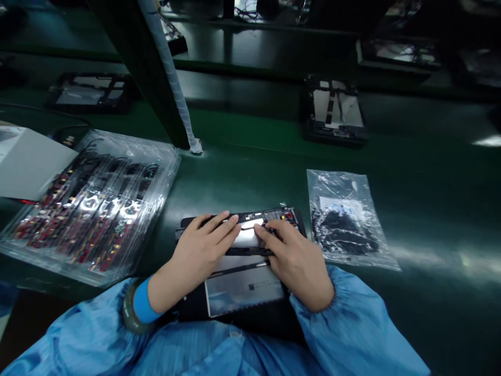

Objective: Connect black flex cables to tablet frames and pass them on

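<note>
In front of me lies an opened tablet (248,239), its inner side up, with a silvery battery area and a small circuit board at its right end. My left hand (205,241) rests on its left part, fingers stretched flat across the upper edge. On the right part, my right hand (287,250) has its thumb and forefinger bent close together by the board; whatever they pinch is too small to make out. Nearer my body, a silver-backed display panel (245,290) sits partly under the tablet and my wrists.
A clear tray (164,196) of red circuit boards stands left, beside a white box (33,162). At right lies a plastic bag (346,219) of small black parts. Behind, a stack of opened devices (335,112) sits on the line, near a slanted post (152,73).
</note>
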Available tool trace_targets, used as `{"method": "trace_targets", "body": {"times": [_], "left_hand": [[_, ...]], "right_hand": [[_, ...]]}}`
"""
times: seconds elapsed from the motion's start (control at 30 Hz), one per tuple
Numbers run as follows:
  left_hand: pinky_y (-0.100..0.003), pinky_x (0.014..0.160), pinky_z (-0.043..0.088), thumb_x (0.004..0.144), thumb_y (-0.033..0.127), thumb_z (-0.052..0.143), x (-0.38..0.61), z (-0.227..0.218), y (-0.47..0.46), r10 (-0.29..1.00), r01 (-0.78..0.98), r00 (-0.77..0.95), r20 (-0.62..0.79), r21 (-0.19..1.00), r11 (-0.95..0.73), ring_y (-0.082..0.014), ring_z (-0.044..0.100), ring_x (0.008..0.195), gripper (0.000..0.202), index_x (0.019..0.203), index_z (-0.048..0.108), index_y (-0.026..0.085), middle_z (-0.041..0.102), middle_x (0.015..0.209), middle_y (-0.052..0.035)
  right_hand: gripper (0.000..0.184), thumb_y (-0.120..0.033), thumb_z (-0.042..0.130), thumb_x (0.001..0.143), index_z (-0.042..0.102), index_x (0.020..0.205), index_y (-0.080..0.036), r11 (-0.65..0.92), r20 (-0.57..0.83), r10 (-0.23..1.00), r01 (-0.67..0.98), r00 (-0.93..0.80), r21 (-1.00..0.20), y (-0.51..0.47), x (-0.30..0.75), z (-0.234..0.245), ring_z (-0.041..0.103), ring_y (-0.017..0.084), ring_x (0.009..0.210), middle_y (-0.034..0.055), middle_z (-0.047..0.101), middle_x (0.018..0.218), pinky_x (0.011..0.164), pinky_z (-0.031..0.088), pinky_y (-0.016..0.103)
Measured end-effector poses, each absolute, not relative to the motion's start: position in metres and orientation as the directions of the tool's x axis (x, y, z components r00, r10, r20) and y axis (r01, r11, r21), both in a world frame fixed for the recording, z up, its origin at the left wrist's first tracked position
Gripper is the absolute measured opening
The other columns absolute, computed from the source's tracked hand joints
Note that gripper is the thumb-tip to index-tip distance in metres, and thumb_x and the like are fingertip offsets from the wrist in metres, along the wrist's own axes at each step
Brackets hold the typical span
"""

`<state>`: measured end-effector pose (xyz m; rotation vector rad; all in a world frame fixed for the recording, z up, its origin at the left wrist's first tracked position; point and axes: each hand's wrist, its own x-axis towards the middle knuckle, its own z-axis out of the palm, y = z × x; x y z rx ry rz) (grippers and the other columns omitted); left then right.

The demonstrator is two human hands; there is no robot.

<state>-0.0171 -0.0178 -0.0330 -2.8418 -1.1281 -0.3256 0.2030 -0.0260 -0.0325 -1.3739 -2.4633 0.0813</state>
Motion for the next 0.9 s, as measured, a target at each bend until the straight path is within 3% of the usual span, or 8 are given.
{"method": "trace_targets", "body": {"times": [0.17,0.27,0.37,0.47,0.57,0.67,0.83,0.9], "left_hand": [[-0.04,0.089,0.044,0.092,0.009,0.043,-0.021,-0.034,-0.014,0.692,0.682,0.686,0.226,0.13,-0.719,-0.0241,0.057,0.119,0.032,0.118,0.061,0.015,0.063,0.127,-0.0083],[-0.038,0.089,0.044,0.094,0.008,0.04,-0.025,-0.029,-0.009,0.734,0.68,0.654,0.181,0.285,-0.676,-0.0212,0.057,0.118,0.032,0.117,0.059,0.018,0.065,0.124,-0.0071],[-0.036,0.09,0.045,0.096,0.019,0.044,-0.027,-0.025,-0.001,0.817,0.716,0.569,0.094,0.433,-0.548,-0.0192,0.058,0.114,0.025,0.118,0.056,0.02,0.063,0.123,-0.0064],[-0.037,0.084,0.048,0.094,0.034,0.051,-0.024,-0.029,0.007,0.873,0.797,0.487,0.044,0.388,-0.464,-0.0226,0.058,0.103,0.03,0.116,0.056,0.016,0.062,0.114,-0.0097],[-0.038,0.076,0.048,0.095,0.037,0.047,-0.018,-0.036,0.013,0.86,0.836,0.51,-0.019,0.249,-0.49,-0.0239,0.056,0.087,0.029,0.101,0.062,0.012,0.062,0.094,-0.0092],[-0.034,0.071,0.046,0.097,0.033,0.042,-0.017,-0.031,0.016,0.88,0.862,0.472,-0.05,0.234,-0.45,-0.0234,0.057,0.083,0.03,0.092,0.064,0.013,0.061,0.088,-0.0089],[-0.027,0.063,0.041,0.089,0.044,0.052,-0.039,0.004,0.018,0.993,0.848,0.112,0.048,0.517,-0.12,-0.0172,0.058,0.072,0.028,0.083,0.063,0.019,0.061,0.077,-0.0016],[-0.025,0.054,0.037,0.084,0.049,0.056,-0.048,0.011,0.019,0.998,0.73,-0.029,-0.052,0.681,0.057,-0.0135,0.051,0.058,0.032,0.076,0.06,0.019,0.055,0.063,0.0019]], "right_hand": [[0.049,0.003,0.041,0.078,0.064,0.117,-0.016,0.561,0.205,0.825,0.804,-0.526,-0.195,-0.029,0.191,-0.032,0.061,0.022,0.08,0.0115,0.063,0.098,0.059,0.052,0.03],[0.053,0.002,0.041,0.078,0.063,0.121,-0.02,0.561,0.201,0.827,0.79,-0.525,-0.245,-0.032,0.189,-0.03,0.061,0.022,0.078,0.0099,0.063,0.101,0.055,0.051,0.029],[0.045,-0.006,0.044,0.084,0.06,0.124,-0.02,0.425,0.29,0.895,0.846,-0.34,-0.322,-0.037,0.2,-0.025,0.063,0.021,0.081,0.0106,0.062,0.105,0.057,0.05,0.029],[0.033,-0.023,0.045,0.093,0.061,0.121,-0.019,0.191,0.316,0.946,0.915,-0.076,-0.354,-0.044,0.219,-0.021,0.064,0.022,0.08,0.0105,0.063,0.103,0.056,0.049,0.029],[0.037,-0.037,0.041,0.094,0.061,0.119,-0.017,-0.025,0.108,0.992,0.946,0.063,-0.323,-0.053,0.235,-0.026,0.065,0.026,0.077,0.0112,0.065,0.103,0.055,0.05,0.034],[0.049,-0.05,0.038,0.092,0.063,0.113,-0.014,-0.163,-0.102,0.986,0.889,0.132,-0.427,-0.061,0.244,-0.035,0.066,0.031,0.088,0.0139,0.067,0.102,0.072,0.054,0.042],[0.064,-0.072,0.043,0.08,0.067,0.103,-0.018,-0.359,-0.304,0.933,0.591,0.195,-0.722,-0.063,0.258,-0.031,0.063,0.034,0.1,0.0138,0.069,0.103,0.091,0.049,0.049],[0.063,-0.072,0.046,0.08,0.065,0.111,-0.021,-0.387,-0.364,0.921,0.441,0.139,-0.81,-0.064,0.264,-0.026,0.062,0.033,0.103,0.0118,0.069,0.106,0.094,0.048,0.046]]}}
